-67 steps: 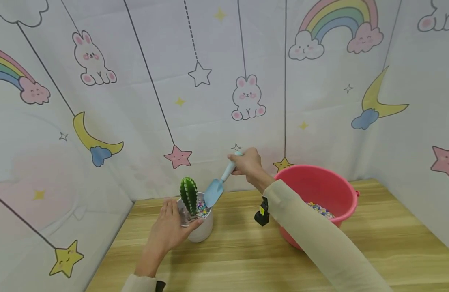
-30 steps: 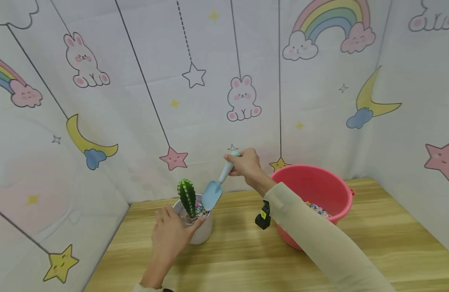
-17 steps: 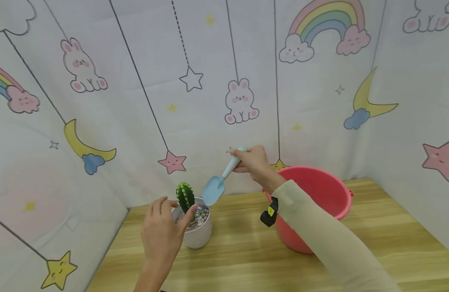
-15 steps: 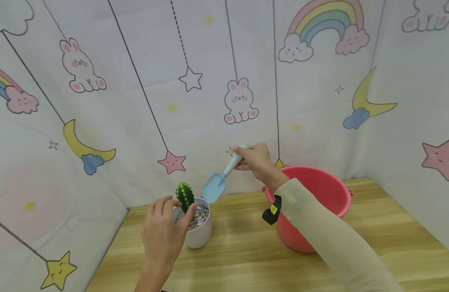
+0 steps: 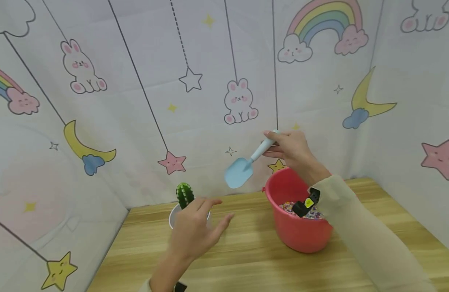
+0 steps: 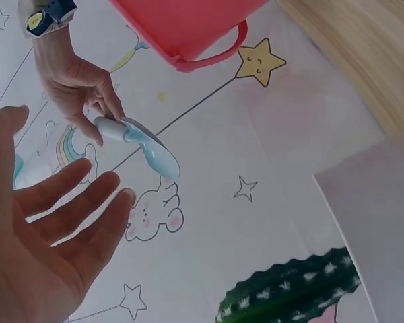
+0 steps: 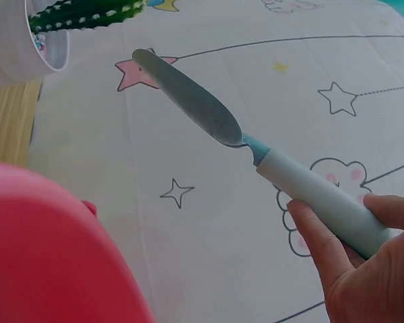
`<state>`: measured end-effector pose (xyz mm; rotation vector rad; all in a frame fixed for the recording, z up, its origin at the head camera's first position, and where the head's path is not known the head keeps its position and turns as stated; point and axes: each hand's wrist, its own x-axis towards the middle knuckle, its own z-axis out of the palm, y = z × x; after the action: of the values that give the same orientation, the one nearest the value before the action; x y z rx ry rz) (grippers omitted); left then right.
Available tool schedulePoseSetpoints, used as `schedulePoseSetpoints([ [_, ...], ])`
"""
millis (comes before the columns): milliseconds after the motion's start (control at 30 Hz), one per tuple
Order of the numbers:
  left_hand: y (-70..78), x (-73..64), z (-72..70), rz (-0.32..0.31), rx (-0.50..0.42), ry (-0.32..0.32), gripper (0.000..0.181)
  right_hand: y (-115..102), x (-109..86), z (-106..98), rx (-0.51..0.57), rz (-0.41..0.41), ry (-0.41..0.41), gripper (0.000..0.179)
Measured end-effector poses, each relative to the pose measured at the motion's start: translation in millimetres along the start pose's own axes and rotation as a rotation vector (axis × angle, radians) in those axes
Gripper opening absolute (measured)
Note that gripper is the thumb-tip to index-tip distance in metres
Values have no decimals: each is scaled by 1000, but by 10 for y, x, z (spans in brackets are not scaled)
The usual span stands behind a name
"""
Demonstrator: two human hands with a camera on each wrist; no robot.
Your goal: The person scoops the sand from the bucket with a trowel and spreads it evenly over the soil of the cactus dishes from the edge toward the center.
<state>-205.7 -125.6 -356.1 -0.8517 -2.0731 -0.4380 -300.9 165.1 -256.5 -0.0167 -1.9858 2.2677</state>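
My right hand (image 5: 291, 148) grips a light blue trowel (image 5: 239, 172) by its pale handle, up in the air left of the pink bucket (image 5: 301, 233). The trowel's blade points down and to the left. In the right wrist view its blade is seen nearly edge-on, with fingers and thumb around the handle. My left hand (image 5: 195, 229) has its fingers spread and holds nothing; in the head view it overlaps the white pot (image 5: 172, 219). A green cactus (image 5: 185, 194) stands in that pot, whose filling is mostly hidden behind the hand.
Small multicoloured beads (image 5: 288, 207) lie in the bucket. Pot and bucket stand on a wood-grain table (image 5: 242, 259). Behind and beside it hangs a white cloth (image 5: 144, 121) printed with rabbits, stars and rainbows. A black wrist camera (image 5: 307, 202) sits on the right wrist.
The trowel in my right hand has moved from over the pot's rim up and right, towards the bucket. My left hand has left the pot's side and shifted right, fingers spreading.
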Motion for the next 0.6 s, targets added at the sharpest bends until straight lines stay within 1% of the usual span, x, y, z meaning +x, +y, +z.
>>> schedulePoseSetpoints([
  [100,61,82,47,-55,-11,-160,59,-52,-57,-141,3,-16,4,40],
  [200,114,187,148,-86,-29,-279,75,-95,-107,-306,-28,-22,18,46],
  [267,134,253,218,-87,-30,-334,84,-122,-129,-395,-51,-28,27,50],
  [333,150,316,287,-83,-25,-383,92,-150,-143,-474,-57,-35,29,48],
  [400,164,371,348,-79,-22,-432,98,-175,-148,-547,-54,-41,22,39],
  [433,173,396,376,-79,-20,-459,100,-187,-151,-579,-58,-45,23,37],
  [600,220,525,490,-121,-34,-607,113,-213,-155,-735,-71,-45,15,33],
])
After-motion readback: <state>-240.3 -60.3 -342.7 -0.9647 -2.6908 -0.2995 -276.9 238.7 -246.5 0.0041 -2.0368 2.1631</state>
